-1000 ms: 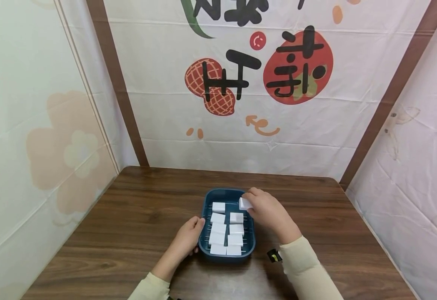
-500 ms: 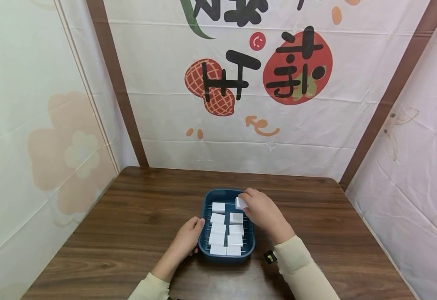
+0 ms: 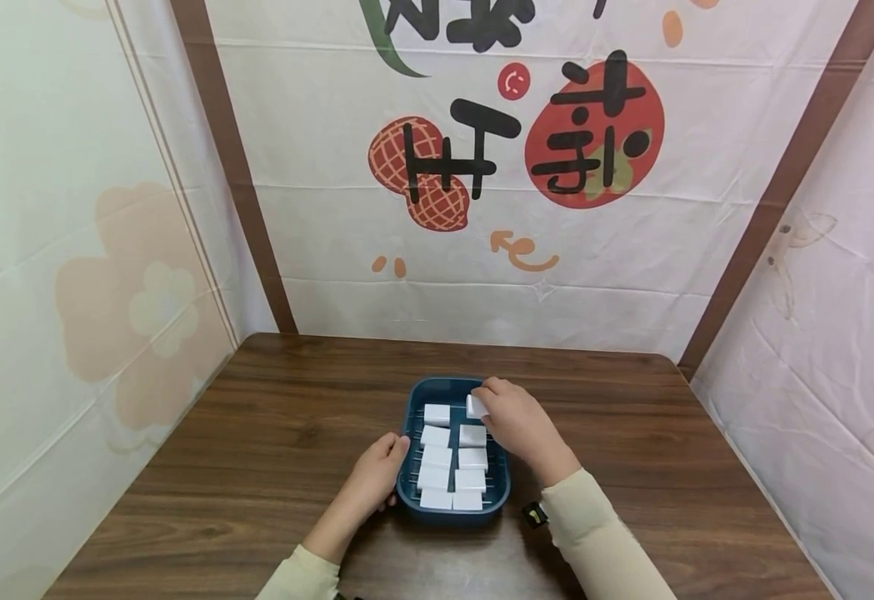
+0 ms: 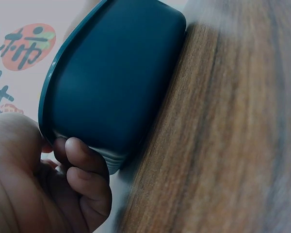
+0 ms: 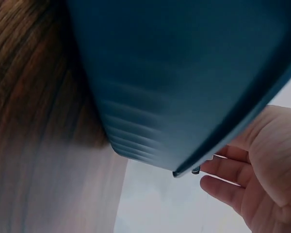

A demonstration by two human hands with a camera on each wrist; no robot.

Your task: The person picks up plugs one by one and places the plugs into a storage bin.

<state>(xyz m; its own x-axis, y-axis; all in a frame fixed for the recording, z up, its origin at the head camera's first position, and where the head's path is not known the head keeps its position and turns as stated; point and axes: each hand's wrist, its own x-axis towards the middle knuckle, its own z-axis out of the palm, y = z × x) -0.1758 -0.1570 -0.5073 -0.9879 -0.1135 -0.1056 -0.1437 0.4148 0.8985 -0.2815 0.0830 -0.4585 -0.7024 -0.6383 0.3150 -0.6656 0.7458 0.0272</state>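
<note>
A dark blue plastic basket stands on the table in the head view. Inside it lie several white rectangular blocks in two columns, with thin metal wires poking out of their sides. My left hand grips the basket's left side, thumb at the rim; in the left wrist view its fingers curl against the outer wall. Over the basket's far right part, my right hand pinches another white block. The basket wall hides most of that block in the right wrist view, where a small metal end shows beside the fingers.
The brown wood-grain table surrounds the basket. A white printed cloth hangs behind the table's far edge, with more cloth at the left and right. A small black tag is by the right sleeve.
My right hand has moved a little to the left over the basket, carrying the white block with it. The left hand and the basket have stayed in place.
</note>
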